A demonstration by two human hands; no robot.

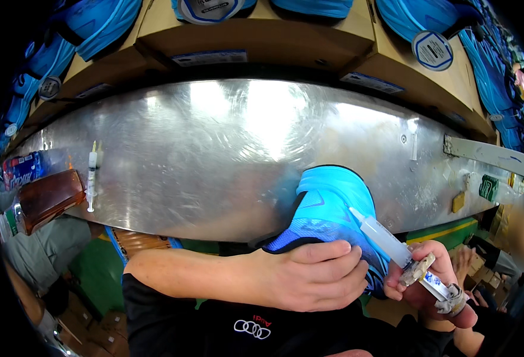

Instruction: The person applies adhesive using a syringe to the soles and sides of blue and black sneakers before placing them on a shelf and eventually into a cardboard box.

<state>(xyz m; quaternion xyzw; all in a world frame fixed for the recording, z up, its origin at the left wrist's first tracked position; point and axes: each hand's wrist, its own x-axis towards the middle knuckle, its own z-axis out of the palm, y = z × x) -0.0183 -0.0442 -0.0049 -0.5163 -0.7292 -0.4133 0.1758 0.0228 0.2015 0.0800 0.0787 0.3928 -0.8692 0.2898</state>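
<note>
A bright blue sports shoe (337, 199) is held over the near edge of the metal table, its rounded end pointing away from me. My left hand (318, 275) wraps round the near side of the shoe, fingers closed on it. In my right hand (431, 268) is a clear plastic syringe (387, 241), gripped along its barrel with the thumb at the plunger end. Whitish wrapping covers the syringe's flange and plunger end. Its tip touches or nearly touches the side of the shoe; I cannot tell which.
The shiny metal table (202, 154) spans the middle. A second syringe (91, 178) lies at left, beside a brown container (50, 199) and bottles. Cardboard boxes (256, 50) with blue shoes line the far edge. At right are a grey metal bar (494, 156) and a green-labelled bottle (491, 187).
</note>
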